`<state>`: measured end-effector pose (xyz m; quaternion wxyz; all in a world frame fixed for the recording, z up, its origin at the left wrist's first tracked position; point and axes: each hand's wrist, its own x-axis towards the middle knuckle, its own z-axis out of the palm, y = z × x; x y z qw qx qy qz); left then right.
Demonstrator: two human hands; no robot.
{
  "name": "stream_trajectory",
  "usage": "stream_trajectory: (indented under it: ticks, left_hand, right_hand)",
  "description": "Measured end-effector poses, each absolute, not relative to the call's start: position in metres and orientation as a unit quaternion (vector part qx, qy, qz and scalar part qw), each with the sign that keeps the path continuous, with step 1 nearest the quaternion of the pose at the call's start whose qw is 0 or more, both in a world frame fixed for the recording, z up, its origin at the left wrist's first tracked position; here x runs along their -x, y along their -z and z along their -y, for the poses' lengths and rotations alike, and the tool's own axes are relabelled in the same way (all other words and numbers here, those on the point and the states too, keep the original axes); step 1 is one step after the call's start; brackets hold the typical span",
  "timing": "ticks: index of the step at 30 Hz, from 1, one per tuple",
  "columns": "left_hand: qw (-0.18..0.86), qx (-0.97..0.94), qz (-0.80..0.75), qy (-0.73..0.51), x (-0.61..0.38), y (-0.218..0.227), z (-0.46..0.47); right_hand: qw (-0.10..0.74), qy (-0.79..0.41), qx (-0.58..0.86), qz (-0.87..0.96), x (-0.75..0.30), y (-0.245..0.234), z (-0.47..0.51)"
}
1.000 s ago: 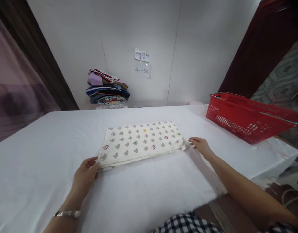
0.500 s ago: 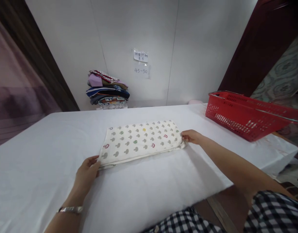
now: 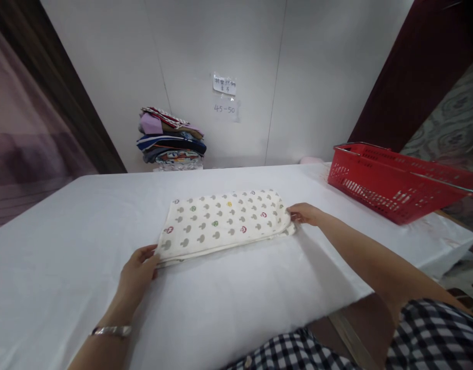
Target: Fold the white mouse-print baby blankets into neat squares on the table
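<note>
A folded cream cloth [image 3: 224, 223] printed with small grey, red and green mushrooms lies flat on the white table [image 3: 67, 246]. My left hand [image 3: 138, 272] pinches the cloth's near left corner, fingers closed on its edge. My right hand [image 3: 305, 213] grips the right end of the cloth, fingers curled into the fold. A metal bracelet sits on my left wrist.
A red plastic basket [image 3: 398, 182] stands at the table's right end. A stack of folded clothes [image 3: 170, 141] rests against the wall at the back. A paper note [image 3: 224, 85] is stuck on the white wall. My checked shirt shows at the bottom.
My right hand has moved from beside the cloth onto its right end and closed on it. My left hand stays on the near left corner.
</note>
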<state>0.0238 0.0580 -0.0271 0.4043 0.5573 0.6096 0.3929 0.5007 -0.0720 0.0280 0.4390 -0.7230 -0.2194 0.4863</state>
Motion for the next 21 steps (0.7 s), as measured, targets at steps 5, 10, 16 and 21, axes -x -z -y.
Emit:
stream_trajectory:
  ticks: [5,10,16,21]
  left_hand:
    - [0.418,-0.544,-0.615,-0.390,-0.025,0.027,-0.058]
    - [0.418,-0.554,-0.611,-0.381,-0.025,0.026,-0.058]
    - [0.417,-0.550,-0.620,-0.373,-0.027,0.018,-0.054]
    - [0.424,-0.550,-0.618,-0.368,-0.027,0.018,-0.054]
  right_hand:
    - [0.453,-0.468,0.716,0.251,-0.494,-0.032,0.075]
    - [0.424,-0.453,0.739,0.264,-0.489,-0.029,0.073]
    - [0.386,-0.345,0.807,0.283,-0.493,-0.018,0.081]
    - [0.315,-0.295,0.849,0.304,-0.490,-0.009,0.096]
